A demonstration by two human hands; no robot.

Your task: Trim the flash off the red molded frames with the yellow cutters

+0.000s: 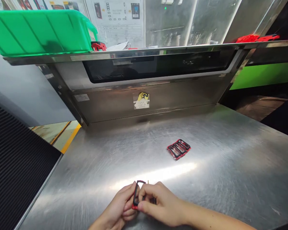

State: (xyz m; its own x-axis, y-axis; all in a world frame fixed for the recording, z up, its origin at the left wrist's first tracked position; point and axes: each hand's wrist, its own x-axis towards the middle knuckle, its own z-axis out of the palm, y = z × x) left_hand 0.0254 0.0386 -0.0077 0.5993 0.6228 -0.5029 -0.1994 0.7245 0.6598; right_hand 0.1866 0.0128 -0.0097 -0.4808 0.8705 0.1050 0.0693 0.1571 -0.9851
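A brushed stainless-steel tabletop (220,182) fills most of the view, with a black ribbed panel (16,166) to its left. Above the table's far edge runs a narrow metal shelf (172,50), and a green plastic bin (40,32) sits on the shelf's left end. Under the shelf, a long dark glossy panel (158,69) is set into the back. A printed sheet (120,24) stands upright behind the shelf.

At the near edge of the tabletop, the right hand (162,201) has its thumb and bent index finger clamped on the right side of a small red-and-black rectangular frame (135,194). The left hand (122,204) grips the same frame from the other side, thumb along its edge and fingers curled together beneath. The frame is tilted up between the two hands, above the table.

Bright red pieces (256,38) lie on the shelf's right end. Beyond the right hand, well apart from it, three joined red-and-black frames (179,149) lie on the tabletop. A yellow-and-white label (142,101) is fixed to the metal back.
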